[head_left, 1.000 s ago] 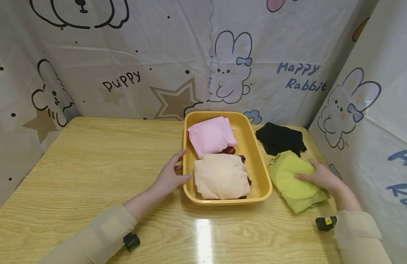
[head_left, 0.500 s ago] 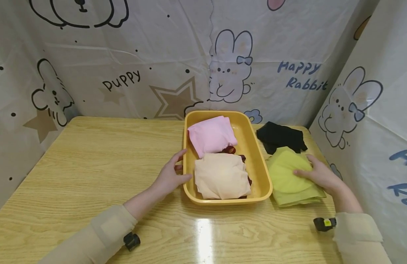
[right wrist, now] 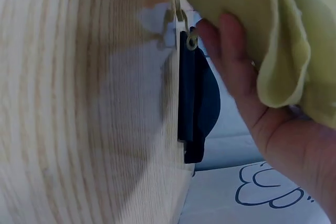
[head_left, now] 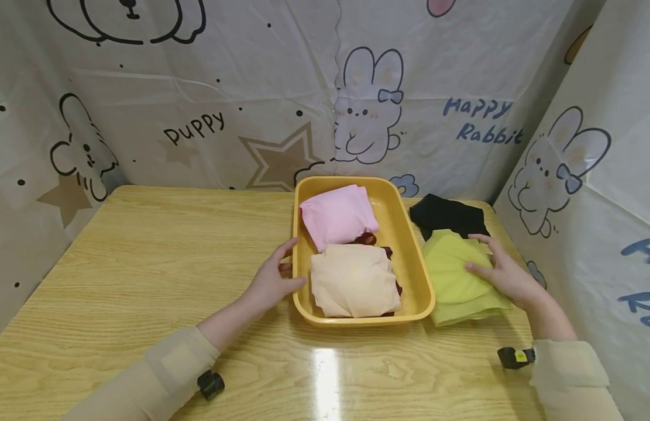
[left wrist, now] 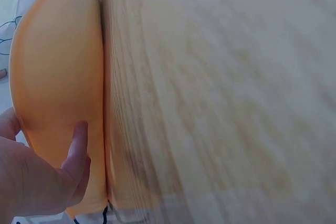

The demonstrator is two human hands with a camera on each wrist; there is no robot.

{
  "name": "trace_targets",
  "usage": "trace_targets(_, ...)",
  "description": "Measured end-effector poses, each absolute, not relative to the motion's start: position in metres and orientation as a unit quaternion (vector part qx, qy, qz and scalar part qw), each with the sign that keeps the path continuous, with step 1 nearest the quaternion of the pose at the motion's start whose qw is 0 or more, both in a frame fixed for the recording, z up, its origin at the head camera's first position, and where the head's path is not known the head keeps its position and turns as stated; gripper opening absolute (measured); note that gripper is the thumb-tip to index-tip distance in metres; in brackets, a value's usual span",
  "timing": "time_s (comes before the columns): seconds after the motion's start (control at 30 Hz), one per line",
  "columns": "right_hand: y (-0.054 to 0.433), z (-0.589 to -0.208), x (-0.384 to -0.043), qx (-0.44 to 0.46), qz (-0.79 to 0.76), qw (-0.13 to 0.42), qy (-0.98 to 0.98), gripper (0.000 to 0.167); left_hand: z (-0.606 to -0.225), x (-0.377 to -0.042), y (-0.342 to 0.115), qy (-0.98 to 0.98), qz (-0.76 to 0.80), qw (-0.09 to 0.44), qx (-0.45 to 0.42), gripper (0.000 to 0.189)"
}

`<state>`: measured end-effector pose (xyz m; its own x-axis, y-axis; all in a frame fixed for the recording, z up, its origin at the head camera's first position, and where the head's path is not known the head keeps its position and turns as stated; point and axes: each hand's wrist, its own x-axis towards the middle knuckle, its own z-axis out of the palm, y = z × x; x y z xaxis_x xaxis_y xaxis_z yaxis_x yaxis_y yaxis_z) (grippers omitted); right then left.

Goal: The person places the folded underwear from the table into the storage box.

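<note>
In the head view, a yellow plastic tray holds a folded pink garment and a folded beige one; dark red bits show beneath them. My left hand is at the tray's left wall, thumb over the rim, other fingers against the outside in the left wrist view. To the tray's right, my right hand grips a folded yellow-green garment, thumb on top and fingers underneath. The right wrist view shows this garment raised off the table, a thin strap dangling from it.
A black folded garment lies at the back right, partly behind the yellow-green one. Wood-grain table extends left and in front of the tray. Printed curtains hang behind and at both sides.
My right hand has shifted the yellow-green garment left and slightly back, up to the tray's right rim. The left hand and tray have stayed in place.
</note>
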<state>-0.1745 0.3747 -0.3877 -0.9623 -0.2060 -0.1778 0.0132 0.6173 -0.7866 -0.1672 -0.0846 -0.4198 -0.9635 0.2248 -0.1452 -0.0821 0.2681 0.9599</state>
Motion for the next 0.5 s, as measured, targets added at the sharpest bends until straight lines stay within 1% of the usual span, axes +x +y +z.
trace_targets(0.13, 0.3727, -0.3862, -0.1744, -0.061, -0.435, 0.09, 0.894, 0.071, -0.4184, -0.166, -0.0842, 0.788, 0.601, 0.123, 0.045, 0.083)
trace_targets(0.23, 0.3715, -0.3864, -0.1745, -0.078, -0.438, 0.065, 0.893, 0.061, -0.4175, -0.1656, -0.084, 0.789, 0.6, 0.123, 0.045, 0.084)
trace_targets(0.37, 0.3715, -0.387, -0.1744, -0.109, -0.402, 0.025, 0.909, 0.04, -0.4179, -0.1662, -0.0843, 0.788, 0.602, 0.123, 0.047, 0.083)
trace_targets(0.43, 0.3715, -0.3861, -0.1737, -0.11, -0.374, 0.012, 0.921, 0.035, -0.4186, -0.1667, -0.0845, 0.787, 0.603, 0.124, 0.048, 0.083)
trace_targets(0.5, 0.3715, -0.3842, -0.173, -0.099, -0.36, 0.015, 0.928, 0.034, -0.4193, -0.1673, -0.0848, 0.785, 0.605, 0.125, 0.049, 0.082)
